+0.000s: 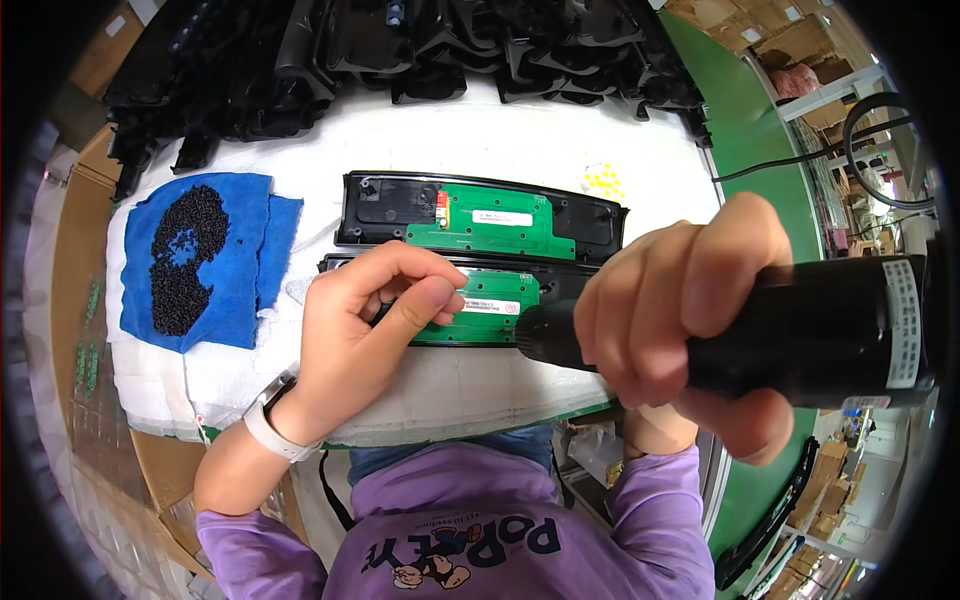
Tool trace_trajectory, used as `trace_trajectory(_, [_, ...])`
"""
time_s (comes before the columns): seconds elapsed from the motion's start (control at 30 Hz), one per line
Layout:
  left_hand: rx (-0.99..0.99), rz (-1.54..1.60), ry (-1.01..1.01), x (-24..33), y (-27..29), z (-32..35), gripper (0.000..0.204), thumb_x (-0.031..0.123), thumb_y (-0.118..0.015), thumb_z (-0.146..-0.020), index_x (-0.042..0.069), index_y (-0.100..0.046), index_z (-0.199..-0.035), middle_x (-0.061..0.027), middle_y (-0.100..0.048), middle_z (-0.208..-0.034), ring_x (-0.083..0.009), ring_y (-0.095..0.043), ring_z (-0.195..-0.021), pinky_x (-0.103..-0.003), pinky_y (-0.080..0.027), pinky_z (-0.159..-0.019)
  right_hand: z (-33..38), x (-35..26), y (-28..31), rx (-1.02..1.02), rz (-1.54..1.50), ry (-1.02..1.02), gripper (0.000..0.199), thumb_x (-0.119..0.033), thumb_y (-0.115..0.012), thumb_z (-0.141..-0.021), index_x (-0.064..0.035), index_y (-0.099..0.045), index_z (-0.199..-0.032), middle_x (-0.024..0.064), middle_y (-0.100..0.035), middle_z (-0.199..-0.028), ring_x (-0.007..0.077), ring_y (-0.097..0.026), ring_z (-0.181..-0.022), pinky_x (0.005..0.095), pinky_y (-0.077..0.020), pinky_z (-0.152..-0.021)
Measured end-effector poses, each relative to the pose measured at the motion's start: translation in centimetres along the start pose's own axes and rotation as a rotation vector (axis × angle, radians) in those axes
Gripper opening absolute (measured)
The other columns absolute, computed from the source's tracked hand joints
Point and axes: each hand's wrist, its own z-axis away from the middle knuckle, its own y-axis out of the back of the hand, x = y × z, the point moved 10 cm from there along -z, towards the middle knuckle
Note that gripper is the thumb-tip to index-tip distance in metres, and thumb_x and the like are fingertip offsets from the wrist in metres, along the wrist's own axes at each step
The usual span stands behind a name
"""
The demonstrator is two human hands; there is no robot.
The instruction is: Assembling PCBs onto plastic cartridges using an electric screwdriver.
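My right hand (690, 300) is wrapped round a black electric screwdriver (815, 330), which lies nearly level with its tip pointing left. The tip is over the green circuit board (480, 328) in the nearer long black panel (560, 283); I cannot tell whether it touches a screw. My left hand (375, 310) hovers above the left part of this panel, thumb and fingertips pinched together. Whatever they hold, if anything, is too small to make out. Just behind lies a second black panel (390, 203) with its own green board (500, 238) and a white label.
To the left, a blue cloth (140, 265) carries a heap of small black screws (190, 225). Many black plastic parts (400, 50) crowd the table's far side. Yellow dots (603, 181) sit on the white table cover (480, 140). A black cable (790, 160) runs at the right.
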Motion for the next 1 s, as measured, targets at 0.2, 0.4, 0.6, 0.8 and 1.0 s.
trace_trajectory(0.2, [0.006,-0.016,0.010,0.2,-0.1,0.0,0.009,0.002,-0.059,-0.086,-0.002,-0.060,-0.095,-0.0043,-0.062,-0.085,-0.0076,-0.058,-0.078,-0.020,-0.047,-0.071,0.3,0.9,-0.1,0.037,0.126,-0.062,0.053,-0.031,-0.080,-0.070,-0.0043,-0.042,-0.096,0.0039,-0.056,-0.067,0.0145,-0.054,-0.049,0.0267,-0.0403,-0.043])
trace_trajectory(0.4, [-0.005,-0.038,0.005,0.1,-0.2,-0.1,0.010,-0.001,-0.060,-0.084,-0.001,-0.060,-0.094,-0.0026,-0.060,-0.087,-0.0064,-0.056,-0.080,-0.020,-0.045,-0.074,0.4,0.9,0.2,0.085,0.100,-0.078,0.051,-0.029,-0.078,-0.071,-0.0038,-0.042,-0.096,0.0036,-0.056,-0.067,0.0149,-0.054,-0.049,0.0261,-0.0403,-0.044])
trace_trajectory(0.6, [-0.020,-0.058,0.000,-0.2,-0.3,-0.2,0.011,-0.001,-0.060,-0.083,-0.001,-0.060,-0.094,-0.0021,-0.061,-0.086,-0.0057,-0.055,-0.079,-0.020,-0.044,-0.071,0.3,1.1,0.0,0.060,0.071,-0.075,0.051,-0.027,-0.079,-0.070,-0.0038,-0.043,-0.095,0.0039,-0.056,-0.067,0.0151,-0.054,-0.050,0.0263,-0.0405,-0.044])
trace_trajectory(0.8, [-0.034,-0.074,-0.001,-0.1,-0.5,-0.3,0.011,-0.001,-0.059,-0.083,-0.001,-0.060,-0.095,-0.0021,-0.061,-0.085,-0.0057,-0.055,-0.078,-0.020,-0.044,-0.070,0.1,0.6,-0.4,0.019,0.087,-0.039,0.049,-0.024,-0.079,-0.069,-0.0040,-0.043,-0.095,0.0045,-0.056,-0.068,0.0155,-0.054,-0.050,0.0265,-0.0403,-0.044])
trace_trajectory(1.0, [-0.040,-0.069,0.051,-0.4,-0.6,-0.3,0.011,0.001,-0.057,-0.085,-0.001,-0.059,-0.096,-0.0018,-0.061,-0.083,-0.0056,-0.055,-0.076,-0.019,-0.044,-0.069,0.2,0.7,-0.6,0.000,0.186,-0.084,0.044,-0.018,-0.076,-0.069,-0.0046,-0.043,-0.094,0.0046,-0.055,-0.067,0.0160,-0.054,-0.050,0.0273,-0.0400,-0.044])
